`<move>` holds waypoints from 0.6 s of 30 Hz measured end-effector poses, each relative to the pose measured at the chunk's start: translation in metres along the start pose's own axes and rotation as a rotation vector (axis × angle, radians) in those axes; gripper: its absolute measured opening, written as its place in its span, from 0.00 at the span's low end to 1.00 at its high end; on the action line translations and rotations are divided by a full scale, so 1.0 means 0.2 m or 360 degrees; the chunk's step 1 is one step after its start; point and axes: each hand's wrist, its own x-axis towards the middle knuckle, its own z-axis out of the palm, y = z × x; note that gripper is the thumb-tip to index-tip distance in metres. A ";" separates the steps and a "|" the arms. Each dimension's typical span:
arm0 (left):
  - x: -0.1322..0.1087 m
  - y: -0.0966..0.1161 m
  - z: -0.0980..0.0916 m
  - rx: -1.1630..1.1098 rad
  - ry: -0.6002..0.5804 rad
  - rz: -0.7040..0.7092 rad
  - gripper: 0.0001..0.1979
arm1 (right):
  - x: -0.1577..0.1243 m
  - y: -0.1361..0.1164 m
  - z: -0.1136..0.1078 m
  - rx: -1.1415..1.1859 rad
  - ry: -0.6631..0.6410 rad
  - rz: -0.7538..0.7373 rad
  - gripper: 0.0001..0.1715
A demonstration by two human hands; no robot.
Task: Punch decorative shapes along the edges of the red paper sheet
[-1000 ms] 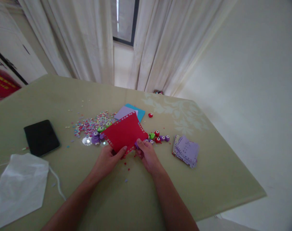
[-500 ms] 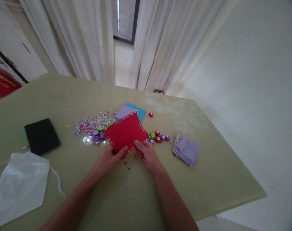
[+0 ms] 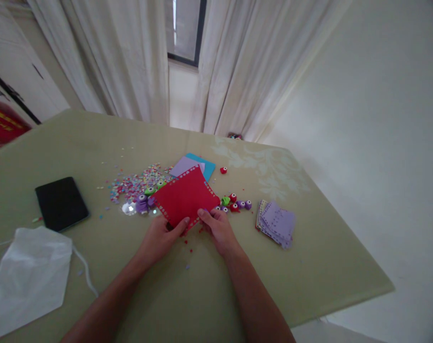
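A red sheet of paper (image 3: 186, 197) with small punched holes along its edges is held up over the table, tilted. My left hand (image 3: 162, 236) pinches its lower left edge, thumb on top and fingers underneath. With thumb on the front, my right hand (image 3: 216, 228) is closed at the lower right edge. A small purple patch shows by the right thumb; what it belongs to is hidden. Small craft punches in purple, green and red lie on both sides of the paper, such as a purple punch (image 3: 142, 205) and a red punch (image 3: 234, 207).
Confetti (image 3: 134, 186) lies scattered at left. Behind the red sheet are a lilac sheet (image 3: 186, 166) and a blue sheet (image 3: 209, 169). At right sits a stack of punched papers (image 3: 278, 221). A black tablet or phone (image 3: 62, 204) and a white mask (image 3: 30, 271) lie at left.
The red sheet's top corner has shifted slightly left, and the right thumb has slid a little left along the edge. The left hand looks almost unmoved.
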 end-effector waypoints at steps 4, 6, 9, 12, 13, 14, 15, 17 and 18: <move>0.00 0.01 -0.01 -0.0018 0.0040 -0.0009 0.18 | 0.01 -0.02 -0.03 0.0071 0.0112 -0.0138 0.34; 0.00 0.00 -0.02 0.0014 0.0055 -0.0028 0.19 | 0.02 -0.04 -0.05 0.0140 0.0202 -0.0216 0.33; 0.00 0.00 -0.02 0.0066 0.0064 -0.0046 0.19 | 0.03 -0.08 -0.09 0.0340 0.0331 -0.0324 0.29; 0.00 0.02 -0.04 0.0099 0.0055 -0.0025 0.18 | 0.04 -0.12 -0.12 0.0563 0.0441 -0.0453 0.28; 0.00 0.03 -0.04 0.0106 0.0042 -0.0013 0.17 | 0.03 -0.13 -0.13 0.0583 0.0418 -0.0477 0.28; 0.00 0.05 -0.05 0.0101 0.0013 -0.0003 0.16 | 0.03 -0.13 -0.13 0.0563 0.0366 -0.0490 0.27; 0.00 0.07 -0.06 0.0083 -0.0031 0.0000 0.15 | 0.02 -0.14 -0.13 0.0506 0.0301 -0.0495 0.26; 0.01 0.10 -0.08 0.0008 -0.0121 -0.0025 0.15 | 0.02 -0.13 -0.13 0.0329 0.0189 -0.0497 0.25; 0.01 0.12 -0.09 -0.0039 -0.0152 -0.0057 0.16 | 0.01 -0.13 -0.12 0.0245 0.0157 -0.0493 0.24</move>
